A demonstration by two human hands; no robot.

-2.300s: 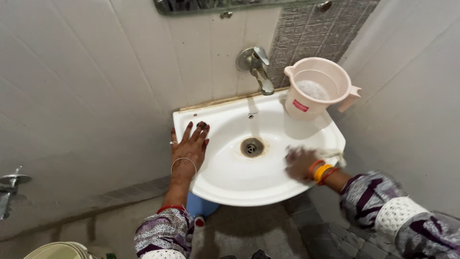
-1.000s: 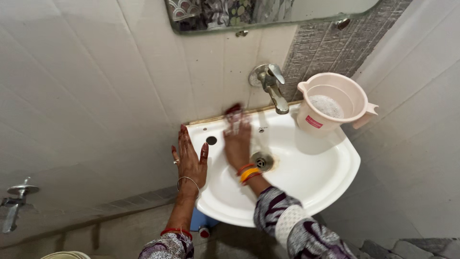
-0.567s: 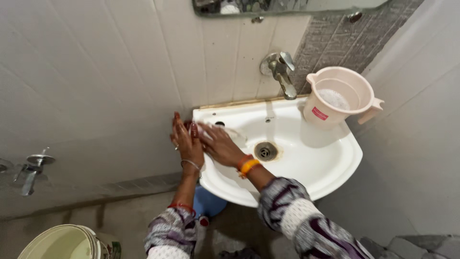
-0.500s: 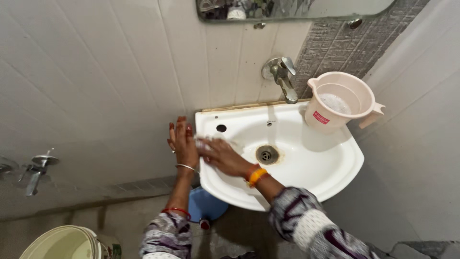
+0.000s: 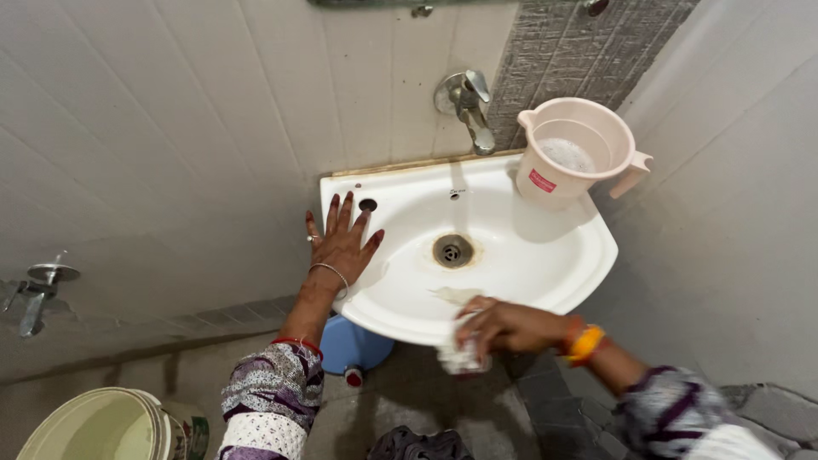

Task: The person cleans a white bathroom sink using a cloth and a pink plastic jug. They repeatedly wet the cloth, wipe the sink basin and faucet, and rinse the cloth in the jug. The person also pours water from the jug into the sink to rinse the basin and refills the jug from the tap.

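A white corner washbasin [image 5: 545, 264] hangs on the tiled wall, with a rust-stained drain [image 5: 452, 251] in its bowl. My left hand [image 5: 342, 243] lies flat on the basin's left rim, fingers spread, beside a small hole. My right hand [image 5: 503, 328] is at the front rim, closed on a wet whitish cloth [image 5: 460, 356] that hangs below the edge. A smear of suds lies on the bowl just above that hand.
A pink mug [image 5: 573, 153] with foamy water stands on the basin's back right corner. A metal tap [image 5: 467, 106] juts from the wall above. A blue container [image 5: 351, 345] sits under the basin, a pale bucket [image 5: 94, 426] at lower left, a wall valve [image 5: 38, 285] at left.
My right hand, with the cloth, has moved from the basin's left rim next to my left hand to the front edge. My left hand now lies flat with its fingers spread.
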